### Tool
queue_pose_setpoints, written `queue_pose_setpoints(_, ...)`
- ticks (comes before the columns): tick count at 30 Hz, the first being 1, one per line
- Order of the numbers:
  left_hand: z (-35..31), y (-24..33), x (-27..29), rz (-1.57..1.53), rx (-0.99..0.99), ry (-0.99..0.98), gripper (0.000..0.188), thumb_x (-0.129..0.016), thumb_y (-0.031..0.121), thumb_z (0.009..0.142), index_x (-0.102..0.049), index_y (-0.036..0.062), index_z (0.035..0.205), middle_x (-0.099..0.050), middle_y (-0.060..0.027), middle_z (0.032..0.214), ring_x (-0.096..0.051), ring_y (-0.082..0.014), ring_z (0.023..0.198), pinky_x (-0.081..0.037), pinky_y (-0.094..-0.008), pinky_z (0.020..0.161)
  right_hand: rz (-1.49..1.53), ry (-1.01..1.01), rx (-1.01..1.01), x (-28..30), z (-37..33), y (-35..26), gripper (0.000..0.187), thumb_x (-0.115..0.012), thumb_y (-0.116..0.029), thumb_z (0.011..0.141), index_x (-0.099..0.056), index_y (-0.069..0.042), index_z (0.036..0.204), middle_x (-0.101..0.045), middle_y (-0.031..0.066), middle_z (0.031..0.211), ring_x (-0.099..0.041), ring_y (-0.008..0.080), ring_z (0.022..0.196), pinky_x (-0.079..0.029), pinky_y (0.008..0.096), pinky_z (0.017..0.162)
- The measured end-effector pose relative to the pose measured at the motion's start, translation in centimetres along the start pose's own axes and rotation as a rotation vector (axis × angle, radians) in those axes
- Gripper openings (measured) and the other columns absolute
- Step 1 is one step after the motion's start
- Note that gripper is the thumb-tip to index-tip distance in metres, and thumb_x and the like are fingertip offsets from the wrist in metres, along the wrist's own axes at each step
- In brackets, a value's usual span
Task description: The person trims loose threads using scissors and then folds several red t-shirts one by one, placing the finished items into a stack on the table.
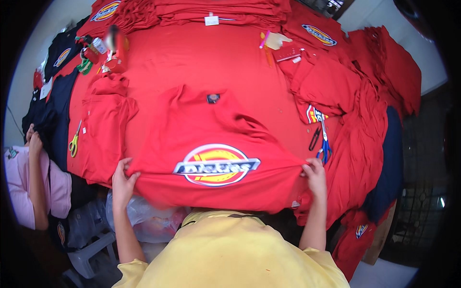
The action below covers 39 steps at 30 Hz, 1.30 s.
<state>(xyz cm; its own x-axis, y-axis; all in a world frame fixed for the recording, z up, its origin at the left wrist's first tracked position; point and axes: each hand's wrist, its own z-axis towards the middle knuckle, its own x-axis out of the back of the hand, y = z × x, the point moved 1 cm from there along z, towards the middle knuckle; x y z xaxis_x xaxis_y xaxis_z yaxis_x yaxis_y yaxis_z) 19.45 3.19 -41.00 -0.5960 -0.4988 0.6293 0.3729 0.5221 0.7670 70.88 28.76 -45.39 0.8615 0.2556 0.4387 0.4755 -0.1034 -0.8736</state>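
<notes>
A red T-shirt (192, 120) with an oval yellow, white and dark printed emblem lies spread over the near part of the table, its neck and small dark label toward the far side. At its left edge, my left hand (124, 185) pinches the fabric between thumb and fingers. My right hand (315, 177) grips the right edge, and creases run across the stretched cloth between both hands. Close beyond my right hand are scissors with blue handles (325, 150) and small black thread snips (314, 139). Yellow-handled scissors (73, 145) rest to the left on another red garment (103, 125).
Folded red shirts (225, 12) line the far edge. More red garments (360, 139) heap up at the right. Bottles and small items (101, 48) stand at the far left. A co-worker's hands (33, 139) touch dark cloth (41, 113). Below are plastic bags (149, 221) and a stool (91, 254).
</notes>
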Motion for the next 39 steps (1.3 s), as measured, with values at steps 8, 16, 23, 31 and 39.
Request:
queue_pose_setpoints(8, -1.7, -3.1, -0.5, -0.149, 0.017, -0.317, 0.021, -0.070, 0.003, 0.080, -0.061, -0.0001, 0.099, -0.055, -0.0008, 0.082, -0.055, -0.0111, 0.070, -0.046, -0.0245, 0.064, 0.183, -0.205, -0.272, 0.7, 0.1, -1.2, 0.011, -0.049, 0.003, 0.093, -0.054, -0.001, 0.102, -0.059, 0.0025, 0.078, -0.061, 0.0114, 0.067, -0.054, 0.0248, 0.058)
queue_pose_setpoints(16, 10.9, 6.4, 4.4, -0.424, -0.181, -0.123, 0.017, -0.066, 0.018, 0.090, -0.051, 0.0105, 0.085, -0.051, 0.0035, 0.067, -0.052, -0.0069, 0.053, -0.042, -0.0215, 0.051, 0.465, -0.265, 0.229, 0.7, 10.7, -14.7, 0.018, -0.056, -0.003, 0.091, -0.053, -0.003, 0.108, -0.060, 0.0038, 0.092, -0.065, 0.0188, 0.072, -0.058, 0.0339, 0.059)
queue_pose_setpoints(23, 15.8, 13.1, -0.8, -0.175, -0.547, 0.350, 0.075, -0.068, 0.024, 0.089, -0.028, 0.0010, 0.148, -0.045, -0.0184, 0.137, -0.057, -0.0226, 0.114, -0.049, -0.0338, 0.093, 0.149, 0.021, 0.502, -5.0, 14.7, -24.2, 0.043, -0.060, -0.008, 0.090, -0.049, -0.001, 0.131, -0.057, 0.0135, 0.120, -0.057, 0.0134, 0.092, -0.052, 0.0286, 0.079)
queue_pose_setpoints(31, -1.9, 2.9, -9.8, 0.584, -0.664, -0.249, 0.068, -0.069, 0.038, 0.082, -0.045, 0.0136, 0.141, -0.033, -0.0132, 0.152, -0.024, -0.0346, 0.143, -0.017, -0.0562, 0.115, -0.719, -0.079, 0.672, -9.0, -3.4, -6.3, 0.032, -0.068, -0.017, 0.083, -0.065, -0.012, 0.114, -0.056, 0.0109, 0.125, -0.049, 0.0301, 0.120, -0.032, 0.0466, 0.104)
queue_pose_setpoints(39, -3.9, 7.0, -13.9, 0.386, -1.037, -0.303, 0.039, -0.072, 0.016, 0.072, -0.067, 0.0127, 0.110, -0.059, -0.0078, 0.108, -0.052, -0.0261, 0.111, -0.034, -0.0528, 0.105, -0.517, 0.212, 0.570, -8.7, -1.9, -2.6, 0.016, -0.061, -0.013, 0.088, -0.067, -0.009, 0.103, -0.059, 0.0086, 0.121, -0.051, 0.0281, 0.116, -0.033, 0.0448, 0.103)
